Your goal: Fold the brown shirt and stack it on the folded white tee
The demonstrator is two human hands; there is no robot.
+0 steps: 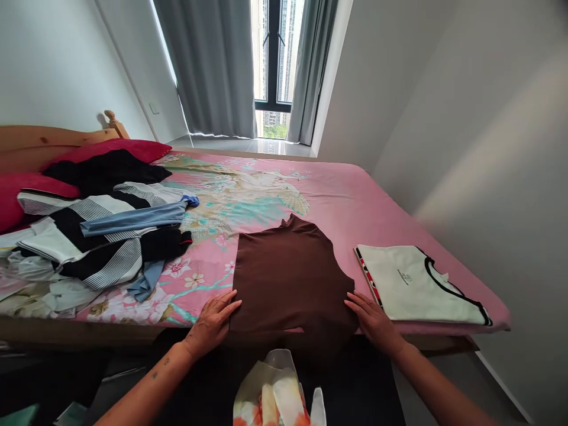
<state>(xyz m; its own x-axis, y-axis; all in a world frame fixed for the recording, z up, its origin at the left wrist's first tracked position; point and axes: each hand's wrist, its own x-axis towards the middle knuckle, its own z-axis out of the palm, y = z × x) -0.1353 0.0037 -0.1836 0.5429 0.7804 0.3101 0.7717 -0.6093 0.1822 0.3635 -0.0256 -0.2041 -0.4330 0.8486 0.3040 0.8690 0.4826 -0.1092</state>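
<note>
Pressing flat on the near corners of a brown top [290, 278], both hands lie palm down with the fingers stretched out and only slightly spread, gripping nothing. The left hand [213, 322] rests on the garment's lower left corner, its fingertips on the cloth; the right hand [373, 319] rests on the lower right corner, its fingers pointing inward across the hem. The brown top lies spread near the front edge of a bed covered by a pink flowered sheet [355, 195], its collar pointing away toward the window [273, 65].

Just to the right of the right hand lies one folded white shirt with black trim [421, 284], possibly stacked on another folded piece, since a red patterned edge shows beneath it. On the left of the bed sits one loose heap of clothes [102, 236], striped, black, blue and white pieces tangled together, too jumbled to count. Two red pillows [110, 149] lie against the wooden headboard [48, 136]. Grey curtains [213, 65] frame the window, and plain white walls close in the room.
</note>
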